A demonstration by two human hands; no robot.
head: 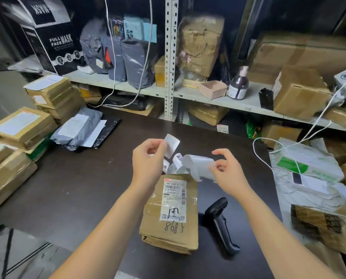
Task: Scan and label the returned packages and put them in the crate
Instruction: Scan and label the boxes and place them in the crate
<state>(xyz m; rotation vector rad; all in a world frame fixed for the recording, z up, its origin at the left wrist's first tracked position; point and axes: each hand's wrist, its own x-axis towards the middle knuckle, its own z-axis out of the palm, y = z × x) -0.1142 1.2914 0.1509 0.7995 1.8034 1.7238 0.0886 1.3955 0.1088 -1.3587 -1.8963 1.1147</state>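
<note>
Brown package (a printed slip and handwritten digits on its top) is laid flat on the dark table, just below both hands. A blank white label is pinched by the left hand. A curled label strip is pinched by the right hand. A black scanner is laid just beside the package.

1 head-worn wide-angle view, facing forward and down, close above dark table, shelving beyond
</note>
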